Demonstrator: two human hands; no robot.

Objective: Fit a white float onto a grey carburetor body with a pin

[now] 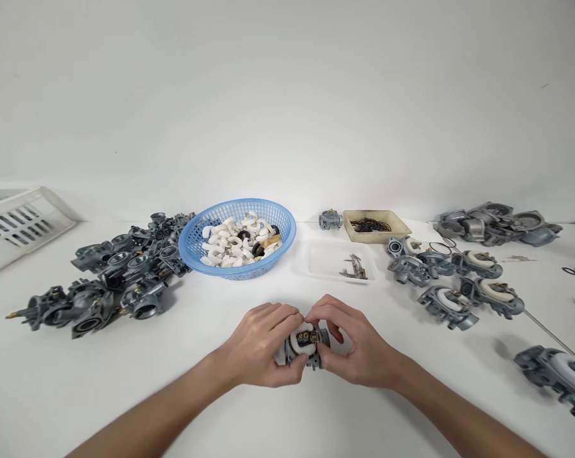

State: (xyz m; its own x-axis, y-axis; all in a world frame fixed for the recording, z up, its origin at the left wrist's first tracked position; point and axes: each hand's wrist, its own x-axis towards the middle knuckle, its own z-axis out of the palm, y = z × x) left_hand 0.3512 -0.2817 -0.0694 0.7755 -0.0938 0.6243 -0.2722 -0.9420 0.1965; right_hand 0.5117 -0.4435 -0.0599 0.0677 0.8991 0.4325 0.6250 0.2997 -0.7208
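Observation:
A grey metal carburetor [324, 340] lies on the white table between my hands, its open underside facing up. Set into it is a white C-shaped float [303, 343], with brass parts showing in the middle. My left hand [268, 346] grips the carburetor's left side, thumb at the near edge and fingers over the far edge. From the right, my right hand [357, 343] closes on the body, with thumb and index finger at the float's hinge end. Whether those fingertips pinch a small part is hidden.
A blue basket [187, 254] of white floats stands behind my hands. Many carburetors [139, 264] are heaped at left; several with floats [447, 305] lie at right. A clear tray [318, 261] has small metal pins, a cream tray [376, 237] black rings. Metal bowls [500, 222] sit back right.

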